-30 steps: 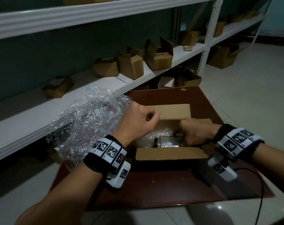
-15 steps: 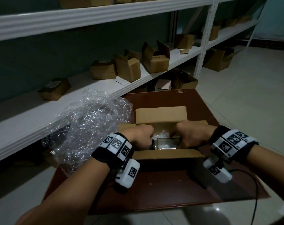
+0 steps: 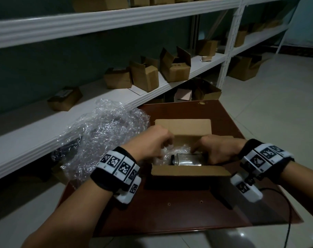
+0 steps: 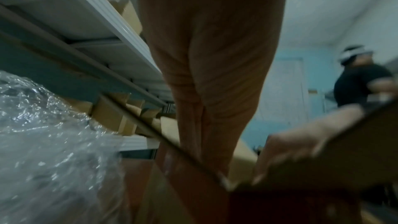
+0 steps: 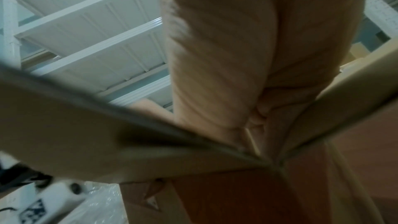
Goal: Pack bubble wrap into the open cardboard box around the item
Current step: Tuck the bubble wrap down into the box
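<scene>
Both hands working inside box [image 3: 189, 171] at bench [image 3: 188, 215] centre. Left hand [image 3: 152, 142] pinching bubble wrap [image 3: 177, 151] at jar [image 3: 187, 159] left end; right hand [image 3: 217, 151] gripping jar right end. Jar lying sideways, long axis left-right. Spare wrap pile [image 3: 105, 136] at bench left edge, nearer left hand.

Both hands [image 3: 152, 143] [image 3: 215, 149] reach down, fingers curled.

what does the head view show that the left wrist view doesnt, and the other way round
Only the head view shows the metal jar lying in the open cardboard box, and both wristbands. Only the left wrist view shows a second person in dark clothes across the room. Both show the bubble wrap pile left of the box, the shelves, and the left hand and right hand at the box.
</scene>
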A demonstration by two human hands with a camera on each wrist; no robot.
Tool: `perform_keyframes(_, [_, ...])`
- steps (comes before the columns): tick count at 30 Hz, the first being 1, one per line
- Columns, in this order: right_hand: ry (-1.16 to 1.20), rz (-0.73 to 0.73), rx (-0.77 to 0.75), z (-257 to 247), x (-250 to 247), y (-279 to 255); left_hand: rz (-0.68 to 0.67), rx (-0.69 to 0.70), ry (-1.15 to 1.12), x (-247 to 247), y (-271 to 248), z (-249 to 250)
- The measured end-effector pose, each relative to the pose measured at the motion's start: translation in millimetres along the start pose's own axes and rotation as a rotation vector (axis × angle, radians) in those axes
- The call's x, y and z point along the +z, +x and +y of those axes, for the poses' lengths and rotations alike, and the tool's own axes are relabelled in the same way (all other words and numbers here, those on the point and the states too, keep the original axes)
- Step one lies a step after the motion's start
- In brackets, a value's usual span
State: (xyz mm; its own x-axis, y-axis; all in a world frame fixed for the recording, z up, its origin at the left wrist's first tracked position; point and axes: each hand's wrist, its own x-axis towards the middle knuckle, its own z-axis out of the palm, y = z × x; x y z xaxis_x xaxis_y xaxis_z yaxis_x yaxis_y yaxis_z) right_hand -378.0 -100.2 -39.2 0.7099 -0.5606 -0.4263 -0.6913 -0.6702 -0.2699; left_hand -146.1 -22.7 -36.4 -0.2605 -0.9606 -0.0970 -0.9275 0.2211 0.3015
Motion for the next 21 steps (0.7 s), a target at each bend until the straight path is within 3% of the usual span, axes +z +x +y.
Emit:
perform_keyframes(6, [-0.008, -0.016, -0.015, 0.3, -1.3, -0.3, 0.19, -0.066, 0.138, -23.6, -17.5, 3.7])
perform_keyframes(12, [-0.07, -0.01, 0.003, -1.4, 1.8, 5.8, 0.034, -0.157, 0.175, -17.0, -18.5, 5.0])
perform_keyframes(21, [-0.024, -0.014, -0.001, 7.0, 4.6, 7.8, -0.153, -0.046, 0.143, 23.2, 10.3, 7.6])
